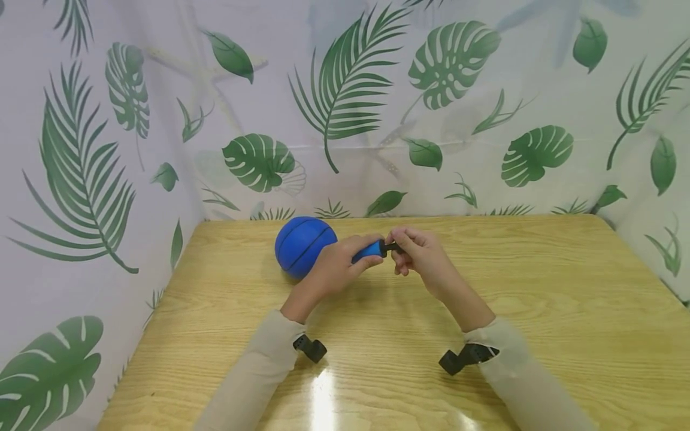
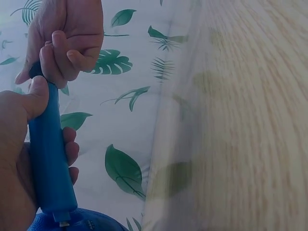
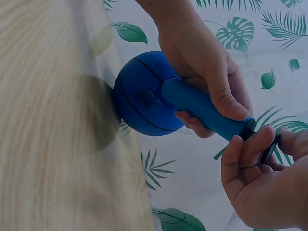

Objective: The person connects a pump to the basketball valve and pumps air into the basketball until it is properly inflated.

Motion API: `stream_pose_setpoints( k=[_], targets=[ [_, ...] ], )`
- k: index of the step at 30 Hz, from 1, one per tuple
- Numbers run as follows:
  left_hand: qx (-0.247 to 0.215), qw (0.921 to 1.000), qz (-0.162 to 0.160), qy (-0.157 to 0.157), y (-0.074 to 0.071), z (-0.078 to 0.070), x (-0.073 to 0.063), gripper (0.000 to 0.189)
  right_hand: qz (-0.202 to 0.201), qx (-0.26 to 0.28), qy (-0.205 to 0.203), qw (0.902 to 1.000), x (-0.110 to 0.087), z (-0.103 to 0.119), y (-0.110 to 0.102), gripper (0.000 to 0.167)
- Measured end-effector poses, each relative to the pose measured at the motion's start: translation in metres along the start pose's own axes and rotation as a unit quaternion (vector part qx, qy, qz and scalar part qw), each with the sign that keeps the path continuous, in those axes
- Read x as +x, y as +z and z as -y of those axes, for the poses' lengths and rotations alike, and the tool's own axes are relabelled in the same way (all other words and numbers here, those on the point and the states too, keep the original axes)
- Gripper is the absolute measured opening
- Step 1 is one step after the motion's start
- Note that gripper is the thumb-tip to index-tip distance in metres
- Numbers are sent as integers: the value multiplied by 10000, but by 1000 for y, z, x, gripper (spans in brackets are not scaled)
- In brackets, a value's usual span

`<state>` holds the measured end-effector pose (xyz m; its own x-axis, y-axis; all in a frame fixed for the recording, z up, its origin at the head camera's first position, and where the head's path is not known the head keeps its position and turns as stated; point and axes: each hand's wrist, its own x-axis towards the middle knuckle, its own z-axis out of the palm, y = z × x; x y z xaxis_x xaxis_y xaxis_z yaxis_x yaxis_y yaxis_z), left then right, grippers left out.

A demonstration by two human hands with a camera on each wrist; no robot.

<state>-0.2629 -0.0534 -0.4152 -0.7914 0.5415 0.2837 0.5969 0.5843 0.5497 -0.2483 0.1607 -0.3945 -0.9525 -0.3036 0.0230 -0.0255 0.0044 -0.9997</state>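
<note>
A small blue basketball (image 1: 302, 245) with black seam lines sits on the table, just beyond my left hand (image 1: 336, 260). That hand grips the blue barrel of a hand pump (image 2: 50, 154), with the thumb along its side near the black cap. My right hand (image 1: 428, 257) pinches the pump's black handle (image 3: 271, 150) between thumb and fingers, close to the cap. In the left wrist view, the barrel's far end, with a short tip, lies against the view of the ball; whether the tip goes into the ball I cannot tell.
The wood-grain table (image 1: 388, 353) stretches under both forearms. Behind it and at the sides hangs a white cloth (image 1: 372, 185) printed with green leaves. Each wrist wears a black camera on a strap (image 1: 311, 348), over a light sleeve.
</note>
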Motion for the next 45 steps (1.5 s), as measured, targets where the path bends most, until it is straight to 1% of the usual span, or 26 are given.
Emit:
stream_pose_setpoints(
  k=[5,11,16,19,22,26,29,33,36,39,42,45],
  targets=[
    [54,10000,-12,29,0,1,0,51,20,-86,43,10000,1,-1,3,31],
    [-116,9999,-9,9,-4,2,-1,49,44,-177,46,9998,0,3,0,32],
    [-323,9994,76,-66,-5,3,-1,49,16,-71,-6,10000,-2,7,-2,33],
    [-348,9993,116,-102,-5,4,-1,49,-13,-5,-2,10000,-3,8,-3,33],
    [-348,9992,115,-145,-6,4,-1,49,-162,104,-29,9998,-3,10,-6,29],
    [-305,9993,51,-215,-7,5,-2,50,-564,385,-166,9975,-3,15,-13,24],
    [-267,9993,30,-242,-8,6,-2,51,-923,629,-377,9930,-4,19,-17,25],
    [-262,9994,32,-244,-7,7,-1,52,-1227,991,-650,9853,-5,23,-21,27],
    [-256,9994,32,-240,-6,7,-1,52,-1319,1166,-745,9816,-5,25,-21,28],
    [-242,9994,30,-232,-5,7,-1,52,-1399,1184,-796,9798,-5,25,-21,29],
    [-206,9995,46,-243,-5,7,-1,52,-1467,1098,-813,9797,-4,25,-20,31],
    [-179,9994,66,-281,-4,9,-1,52,-1443,892,-804,9822,-5,24,-18,33]
  ],
)
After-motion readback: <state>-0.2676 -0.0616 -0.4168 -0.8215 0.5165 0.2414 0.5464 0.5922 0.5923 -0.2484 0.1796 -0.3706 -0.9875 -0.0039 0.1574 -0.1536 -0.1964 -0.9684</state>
